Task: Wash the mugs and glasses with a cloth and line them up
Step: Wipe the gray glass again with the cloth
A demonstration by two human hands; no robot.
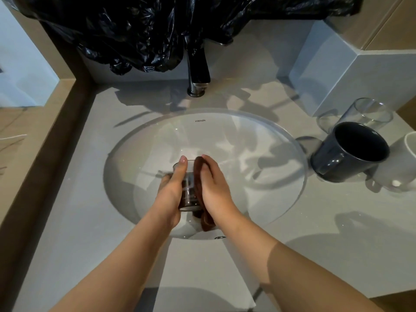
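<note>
Over the white sink basin [258,140], my left hand [172,188] grips a clear drinking glass [189,190] from its left side. My right hand [213,185] holds a brown cloth [199,174] against the glass's right side; the cloth's lower end hangs below the hands. On the counter at the right stand a dark blue mug [351,152], a clear glass [369,113] behind it, and a white mug [405,163], cut off by the frame edge.
A dark tap [198,73] rises behind the basin. Black plastic sheeting [146,30] hangs over the wall above it. A grey boxed ledge [349,75] stands at the back right. The grey counter [90,221] surrounds the sink.
</note>
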